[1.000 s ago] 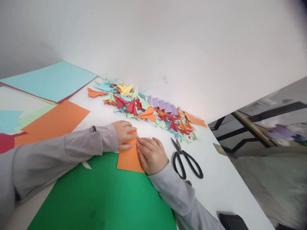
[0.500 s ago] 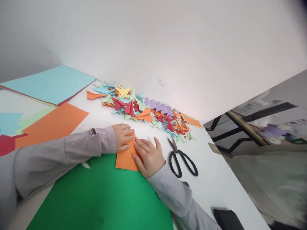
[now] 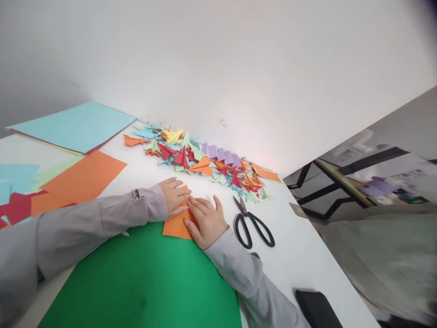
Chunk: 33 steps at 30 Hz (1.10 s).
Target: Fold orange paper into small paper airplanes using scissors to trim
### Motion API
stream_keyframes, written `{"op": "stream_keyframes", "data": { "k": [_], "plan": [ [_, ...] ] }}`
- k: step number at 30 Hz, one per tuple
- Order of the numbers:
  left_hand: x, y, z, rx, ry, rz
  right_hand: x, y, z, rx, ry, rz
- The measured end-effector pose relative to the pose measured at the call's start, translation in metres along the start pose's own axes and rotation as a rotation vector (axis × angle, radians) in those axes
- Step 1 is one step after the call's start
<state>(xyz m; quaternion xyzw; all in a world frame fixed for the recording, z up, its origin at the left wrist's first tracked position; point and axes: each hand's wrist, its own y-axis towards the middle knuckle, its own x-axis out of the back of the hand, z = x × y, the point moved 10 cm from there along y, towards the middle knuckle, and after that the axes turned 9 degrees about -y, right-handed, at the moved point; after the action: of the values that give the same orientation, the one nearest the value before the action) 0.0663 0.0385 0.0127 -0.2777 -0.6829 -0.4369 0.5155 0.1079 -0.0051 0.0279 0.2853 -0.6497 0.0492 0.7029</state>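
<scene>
An orange sheet of paper [image 3: 175, 227] with a pointed, folded top lies on the top edge of a large green sheet [image 3: 150, 278]. From the left, my left hand [image 3: 173, 197] rests flat on its upper part, fingers stretched out and open. My right hand [image 3: 206, 221] presses on its right side, fingers extended and thumb apart, also open. The fingertips of both hands nearly meet at the paper's upper fold and hide part of it. Black-handled scissors [image 3: 244, 214] lie with blades parted to the right of my right hand.
Folded paper planes and stars [image 3: 201, 165] in many colours are heaped along the wall. Loose orange paper [image 3: 87, 175] and a stack topped by a light blue sheet [image 3: 73, 127] lie at the left. A black flat object [image 3: 317, 310] sits near the table's right edge.
The view has shifted slightly, so most things on the right appear a little further left. Both hands stay on the orange paper, with the right fingertips slightly closer to its top fold.
</scene>
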Motion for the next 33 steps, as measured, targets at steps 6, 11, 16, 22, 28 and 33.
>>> {"op": "stream_keyframes", "data": {
  "k": [6,11,16,22,28,33],
  "plan": [
    [-0.012,0.000,0.011,0.106,-0.040,0.073,-0.002,0.000,0.002,-0.022,-0.029,-0.001],
    [-0.015,0.000,0.015,0.137,-0.029,0.073,-0.002,0.001,0.004,-0.036,-0.046,-0.011],
    [-0.011,-0.002,0.015,0.135,-0.017,0.035,-0.006,0.000,0.001,-0.049,-0.038,-0.011],
    [-0.006,-0.006,0.014,0.145,0.020,0.026,-0.009,-0.001,-0.006,-0.055,-0.019,-0.040],
    [-0.004,-0.004,0.010,0.092,0.029,0.061,0.001,-0.004,0.009,0.050,-0.139,-0.042],
    [-0.006,-0.003,0.012,0.109,0.031,0.100,0.004,-0.010,0.019,0.091,-0.246,-0.020]
  ]
}}
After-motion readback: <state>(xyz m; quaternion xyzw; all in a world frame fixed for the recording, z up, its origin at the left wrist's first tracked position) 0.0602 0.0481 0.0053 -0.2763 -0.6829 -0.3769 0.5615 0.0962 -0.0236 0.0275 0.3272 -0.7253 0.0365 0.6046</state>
